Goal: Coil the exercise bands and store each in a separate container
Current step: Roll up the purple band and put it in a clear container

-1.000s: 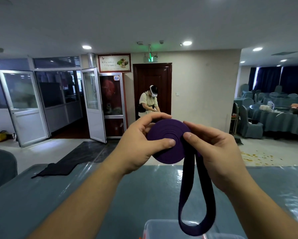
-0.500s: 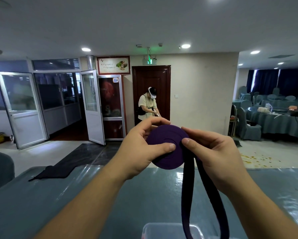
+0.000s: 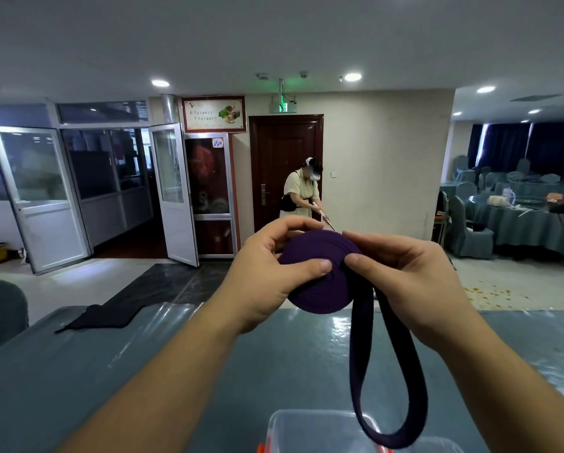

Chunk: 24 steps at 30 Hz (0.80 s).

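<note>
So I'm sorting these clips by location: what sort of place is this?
Probably a restaurant or hotel banquet hall: round tables under grey-blue cloths with covered chairs, a framed food sign, and a green exit sign above a dark wooden door.

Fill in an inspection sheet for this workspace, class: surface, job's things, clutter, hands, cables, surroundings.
Surface: table with a blue-grey cloth under clear plastic.
Job's things: purple band, mostly coiled, a loose loop hanging over the clear container at the near edge.
Clutter: dark cloth on the far left corner.
Hands: left hand grips the coil; right hand pinches its right edge.
Cables: nothing seen.
Surroundings: second person by a brown door; covered dining tables at right.
</note>
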Each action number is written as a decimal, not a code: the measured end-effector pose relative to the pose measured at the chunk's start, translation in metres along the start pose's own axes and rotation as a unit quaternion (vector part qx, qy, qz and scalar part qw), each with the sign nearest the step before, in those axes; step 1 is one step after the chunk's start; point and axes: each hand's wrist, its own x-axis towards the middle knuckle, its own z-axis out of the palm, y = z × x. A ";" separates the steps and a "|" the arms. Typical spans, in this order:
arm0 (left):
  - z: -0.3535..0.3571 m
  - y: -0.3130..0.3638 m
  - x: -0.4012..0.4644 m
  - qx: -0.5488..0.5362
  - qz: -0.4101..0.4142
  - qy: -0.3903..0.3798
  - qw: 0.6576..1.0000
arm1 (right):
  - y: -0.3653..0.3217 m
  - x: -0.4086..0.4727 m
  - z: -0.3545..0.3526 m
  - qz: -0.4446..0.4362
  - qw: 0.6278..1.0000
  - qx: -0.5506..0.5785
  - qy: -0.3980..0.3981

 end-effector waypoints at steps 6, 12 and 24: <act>-0.012 0.012 0.008 0.065 -0.007 -0.098 0.993 | 0.003 0.000 0.000 0.012 1.000 0.005 -0.003; -0.009 -0.002 0.007 0.001 -0.008 -0.033 0.999 | 0.002 0.003 -0.002 0.025 0.999 0.021 0.008; -0.013 -0.005 0.010 -0.025 -0.007 -0.032 0.999 | 0.005 0.006 0.002 0.024 0.999 0.025 0.025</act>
